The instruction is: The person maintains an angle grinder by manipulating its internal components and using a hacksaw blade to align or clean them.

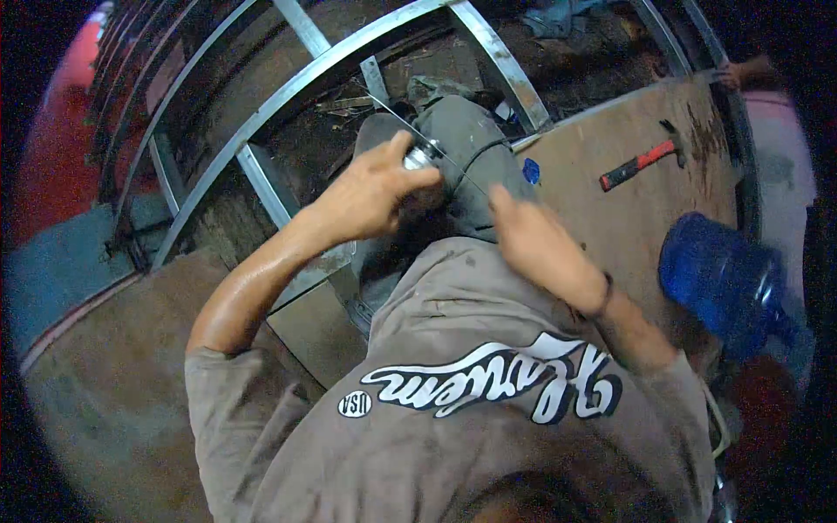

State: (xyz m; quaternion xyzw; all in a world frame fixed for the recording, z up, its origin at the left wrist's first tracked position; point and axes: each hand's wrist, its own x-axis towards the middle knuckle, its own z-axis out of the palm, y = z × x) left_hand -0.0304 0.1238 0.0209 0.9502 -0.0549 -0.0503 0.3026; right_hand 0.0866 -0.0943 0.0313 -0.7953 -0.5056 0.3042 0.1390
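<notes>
My left hand [370, 192] is closed around a small silver, round-sided metal piece [418, 158], with thumb and forefinger at its sides. It is held over my grey trouser legs [475, 131]. A thin straight rod [397, 115] crosses the top of this piece and slants down toward my right hand [540, 244]. That hand is slightly blurred, its fingers closed at the lower end of the rod. The kind of silver piece cannot be made out. A dark cord [481, 150] curves over my knee beside it.
A curved metal frame [305, 77] with crossbars arches ahead and to the left. On the plywood board [602, 222] at right lie a red and black hammer [643, 162] and a small blue scrap [531, 171]. A large blue water jug [724, 279] lies beside the board. Another person's hand [741, 74] touches the frame.
</notes>
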